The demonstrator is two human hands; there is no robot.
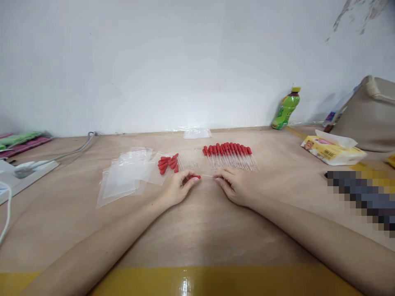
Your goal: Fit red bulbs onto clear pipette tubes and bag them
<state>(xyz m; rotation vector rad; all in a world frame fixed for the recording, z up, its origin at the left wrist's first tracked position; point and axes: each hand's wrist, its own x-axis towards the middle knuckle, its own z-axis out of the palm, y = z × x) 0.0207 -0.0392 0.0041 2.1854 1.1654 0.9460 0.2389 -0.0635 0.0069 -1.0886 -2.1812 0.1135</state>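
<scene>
My left hand pinches a red rubber dropper bulb, its open end facing right. Between the fingers of my right hand is a thin clear dropper tube, pointing left at the bulb with a small gap between them. Beyond my left hand lie a small heap of loose red bulbs and a row of bare clear tubes. Behind my right hand, a row of droppers with red bulbs fitted lies side by side on the table.
Clear plastic bags are spread at the left, near a white power strip with cables. At the right are a green drink bottle, a yellow tissue pack and a beige bag. A wall closes off the back of the table.
</scene>
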